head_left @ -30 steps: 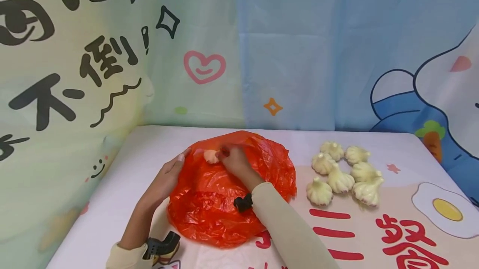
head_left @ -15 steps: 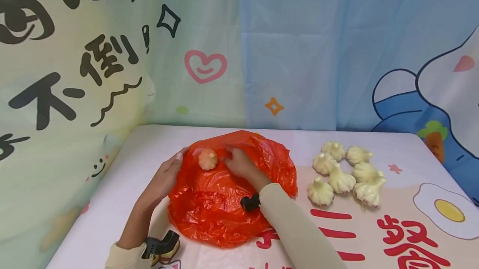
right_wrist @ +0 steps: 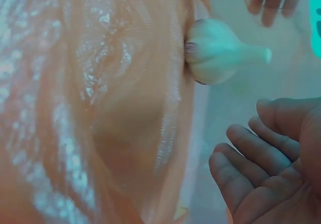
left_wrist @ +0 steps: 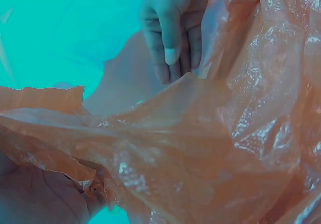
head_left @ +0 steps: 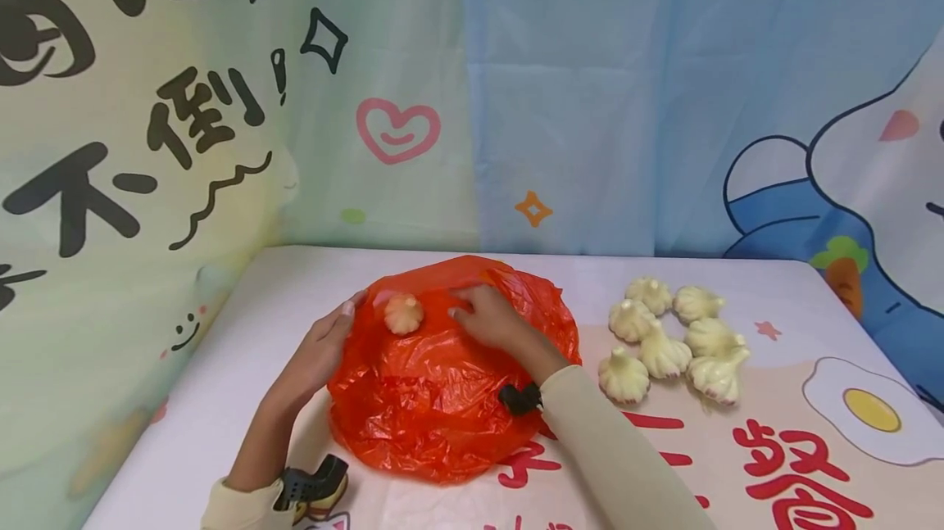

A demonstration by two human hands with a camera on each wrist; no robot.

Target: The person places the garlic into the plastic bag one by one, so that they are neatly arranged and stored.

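A crinkled red plastic bag [head_left: 435, 399] lies spread on the table. On it, toward its far left part, sits one garlic bulb [head_left: 403, 314]; in the right wrist view the bulb [right_wrist: 215, 50] lies on its side, stem pointing right. My left hand [head_left: 320, 348] holds the left rim of the bag, thumb up along the edge, its fingers largely behind plastic. To the right of the bulb, over the bag, my right hand [head_left: 490, 319] has its fingers loosely extended and apart from the bulb, with nothing between them.
Several garlic bulbs [head_left: 667, 350] are grouped on the printed tablecloth to the right of the bag. A printed cloth backdrop [head_left: 575, 104] stands behind the table, continuing along the left side.
My right hand has let go of the garlic bulb and drawn back to the right. The bulb now rests on the bag by itself. My left hand stays at the rim.
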